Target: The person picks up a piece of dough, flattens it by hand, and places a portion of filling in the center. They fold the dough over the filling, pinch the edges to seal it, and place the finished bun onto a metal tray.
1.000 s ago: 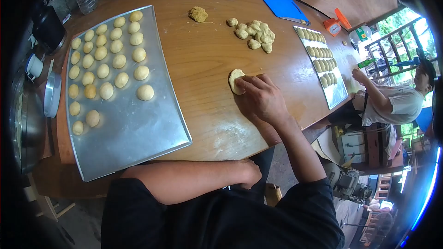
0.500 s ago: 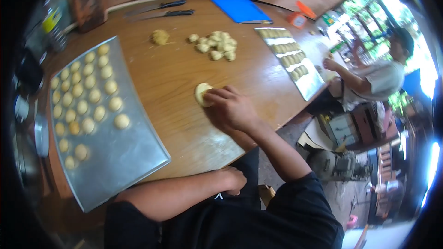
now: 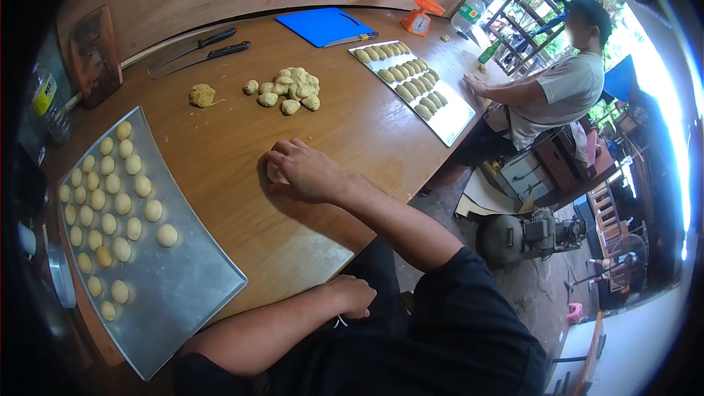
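My right hand [image 3: 301, 172] is curled down over the wooden table [image 3: 352, 136], closed on a small piece of pale dough that shows a little between the fingers. Resting by the table's front edge, above my lap, my left hand [image 3: 353, 298] has its fingers curled in and no object visible in it. Beyond my right hand lies a pile of pale dough pieces [image 3: 299, 86], with a rough yellow-brown lump [image 3: 202, 95] to its left. On the left, a metal tray [image 3: 183, 290] holds rows of round dough balls [image 3: 167, 235].
Two knives [image 3: 227, 50] and a blue cutting board [image 3: 319, 26] lie at the back. An orange scale [image 3: 420, 20] stands beyond a second tray [image 3: 451, 128] of oval dough pieces. A person [image 3: 557, 77] is at the table's right end.
The view has shifted, so the table items appear farther left. The flat dough disc that showed beside my right hand is now mostly hidden under its curled fingers.
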Demonstrator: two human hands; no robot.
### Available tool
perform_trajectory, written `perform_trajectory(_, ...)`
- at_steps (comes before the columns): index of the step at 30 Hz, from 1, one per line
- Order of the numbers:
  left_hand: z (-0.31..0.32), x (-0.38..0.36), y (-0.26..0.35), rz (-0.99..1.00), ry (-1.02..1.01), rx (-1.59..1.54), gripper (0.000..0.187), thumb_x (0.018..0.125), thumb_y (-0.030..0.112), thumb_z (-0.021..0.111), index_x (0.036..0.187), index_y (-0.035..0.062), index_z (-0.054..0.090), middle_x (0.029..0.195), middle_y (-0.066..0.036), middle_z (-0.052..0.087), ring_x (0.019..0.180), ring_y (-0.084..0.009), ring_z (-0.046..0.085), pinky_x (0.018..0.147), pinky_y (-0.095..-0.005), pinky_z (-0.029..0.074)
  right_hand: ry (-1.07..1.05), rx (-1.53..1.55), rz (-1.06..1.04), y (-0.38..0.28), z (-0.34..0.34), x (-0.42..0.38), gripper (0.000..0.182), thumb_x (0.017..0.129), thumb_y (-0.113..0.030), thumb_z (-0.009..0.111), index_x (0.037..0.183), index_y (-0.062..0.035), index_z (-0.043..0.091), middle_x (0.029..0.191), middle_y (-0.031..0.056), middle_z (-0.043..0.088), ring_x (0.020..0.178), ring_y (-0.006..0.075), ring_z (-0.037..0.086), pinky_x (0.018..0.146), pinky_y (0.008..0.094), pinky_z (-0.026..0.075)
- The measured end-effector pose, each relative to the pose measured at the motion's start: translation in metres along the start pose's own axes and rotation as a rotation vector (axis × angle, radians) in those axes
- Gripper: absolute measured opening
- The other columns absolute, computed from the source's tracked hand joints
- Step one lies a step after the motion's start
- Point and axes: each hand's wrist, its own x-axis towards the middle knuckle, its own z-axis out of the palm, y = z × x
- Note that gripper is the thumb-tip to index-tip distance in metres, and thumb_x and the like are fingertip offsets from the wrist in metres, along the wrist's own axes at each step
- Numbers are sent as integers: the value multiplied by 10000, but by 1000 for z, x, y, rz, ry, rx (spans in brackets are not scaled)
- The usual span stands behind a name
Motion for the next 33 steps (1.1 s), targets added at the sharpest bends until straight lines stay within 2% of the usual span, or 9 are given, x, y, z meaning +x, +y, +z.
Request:
perform_trajectory(3,-2,-1,1,-1,-9,11,520,1039,378,708,1444,59,642,1437,-204,670,1371,-380,628,1154,-504,505,-16,7,-21,1,-2,-1,440,919,-307,809,1251,-54,668,1204,147,642,1181,370,632,1005,447,567)
perform_trajectory(7,0,1,0,-1,-14,37,521,1042,389,700,1443,62,642,1437,-201,670,1369,-388,629,1154,-502,506,12,22,-17,-6,-7,-7,465,910,-291,820,1264,-39,655,1203,151,622,1172,367,630,999,447,570)
perform_trajectory(12,3,5,0,-18,-32,33,519,1044,397,696,1435,61,644,1433,-202,672,1366,-391,631,1154,-503,506,146,23,-31,-3,-7,-19,481,906,-310,828,1261,-35,654,1260,166,592,1176,363,621,1010,444,561)
perform_trajectory(16,-4,-1,3,-33,-47,25,507,1050,391,689,1430,58,646,1426,-204,673,1364,-391,633,1156,-503,504,239,-46,-53,3,1,-24,499,906,-333,828,1269,-43,648,1237,158,617,1170,356,625,1023,440,552)
perform_trajectory(18,1,4,1,-27,-47,31,504,1054,387,684,1432,57,644,1429,-205,670,1365,-391,631,1157,-503,502,183,-19,-46,3,3,-25,406,934,-310,792,1216,-53,655,1167,135,656,1115,341,650,981,438,566)
perform_trajectory(21,-1,3,1,-17,-46,28,504,1059,380,677,1441,53,636,1439,-205,664,1370,-389,628,1162,-502,498,126,-94,-25,-9,-4,-29,327,967,-244,759,1221,-67,652,1104,107,702,1103,319,684,969,431,573)
perform_trajectory(24,-3,0,3,-11,-42,8,511,1062,374,672,1456,51,625,1452,-203,657,1378,-385,623,1168,-500,494,174,-89,-25,-2,6,-29,266,966,-218,745,1173,-77,655,1113,92,706,1071,317,695,932,424,585)
perform_trajectory(31,-1,4,3,3,-25,22,522,1070,357,660,1486,47,607,1460,-200,659,1393,-371,616,1175,-486,492,227,-83,-61,-3,0,-35,282,973,-214,751,1215,-98,664,1128,82,717,1090,313,696,939,424,590)
perform_trajectory(33,-2,3,3,10,-19,7,523,1066,354,664,1488,50,607,1465,-193,658,1397,-364,613,1181,-483,487,278,9,-36,-7,-1,-36,287,980,-194,746,1237,-94,666,1138,87,727,1132,320,692,951,433,589)
